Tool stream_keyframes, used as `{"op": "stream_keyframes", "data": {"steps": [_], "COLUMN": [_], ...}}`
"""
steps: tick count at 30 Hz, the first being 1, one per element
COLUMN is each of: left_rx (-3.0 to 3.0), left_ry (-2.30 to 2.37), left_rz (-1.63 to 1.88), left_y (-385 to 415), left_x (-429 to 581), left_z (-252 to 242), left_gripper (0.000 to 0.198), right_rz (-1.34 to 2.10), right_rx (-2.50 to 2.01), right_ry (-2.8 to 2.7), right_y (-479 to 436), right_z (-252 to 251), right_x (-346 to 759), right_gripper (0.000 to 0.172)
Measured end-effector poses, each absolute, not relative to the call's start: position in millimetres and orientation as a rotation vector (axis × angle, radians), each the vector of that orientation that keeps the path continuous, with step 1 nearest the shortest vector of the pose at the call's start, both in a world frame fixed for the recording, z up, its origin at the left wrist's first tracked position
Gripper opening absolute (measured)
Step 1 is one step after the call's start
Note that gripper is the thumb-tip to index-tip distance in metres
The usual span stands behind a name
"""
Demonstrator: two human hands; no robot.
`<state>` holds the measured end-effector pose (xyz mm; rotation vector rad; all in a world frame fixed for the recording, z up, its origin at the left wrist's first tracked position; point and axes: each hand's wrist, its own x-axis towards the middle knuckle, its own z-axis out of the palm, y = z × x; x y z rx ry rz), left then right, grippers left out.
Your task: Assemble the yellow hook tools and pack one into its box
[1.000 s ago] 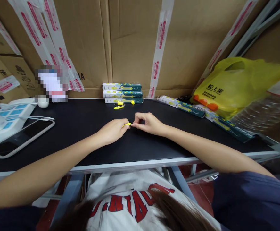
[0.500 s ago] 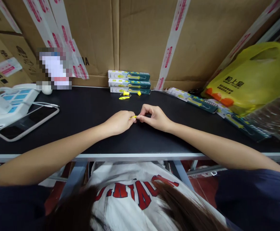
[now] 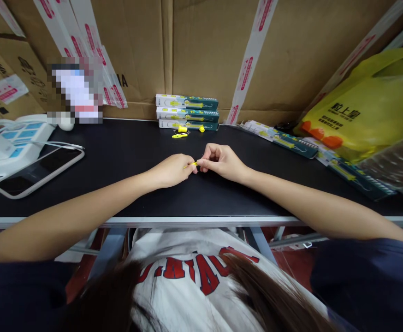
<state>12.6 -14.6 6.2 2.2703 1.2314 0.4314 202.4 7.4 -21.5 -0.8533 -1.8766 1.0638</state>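
Observation:
My left hand (image 3: 176,170) is closed over a thin yellow piece (image 3: 193,164), most of which its fingers hide. From the other side, my right hand (image 3: 224,163) pinches the end of that same piece between thumb and fingertips. The fingertips of both hands almost meet above the black tabletop (image 3: 174,200). Just beyond them lie a small yellow part with a wire (image 3: 180,135), a yellow cylinder (image 3: 182,129) and a yellow cap (image 3: 202,129).
Three slim printed boxes (image 3: 187,113) are stacked against the cardboard (image 3: 204,55). More such boxes (image 3: 284,138) lie at right, by a yellow plastic bag (image 3: 357,101). A phone (image 3: 40,170) and a white power strip (image 3: 32,138) occupy the left.
The camera view has shifted slightly. Both hands stay together, and a little more of the yellow piece shows between the fingertips.

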Motion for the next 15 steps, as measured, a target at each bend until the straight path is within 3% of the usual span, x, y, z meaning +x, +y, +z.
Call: {"op": "stream_keyframes", "data": {"steps": [10,15], "left_rx": [2.016,1.875], "left_ry": [1.240,1.208], "left_rz": [0.499,0.536], "left_y": [-16,-21], "left_x": [16,19], "left_z": [2,10], "left_gripper": [0.008,0.011], "right_rz": [0.783,0.663], "right_rx": [-0.873,-0.843], "right_ry": [-1.973,-1.973], "right_y": [1,-4], "right_z": [-21,-20], "right_x": [202,201], "right_gripper": [0.044,0.043]}}
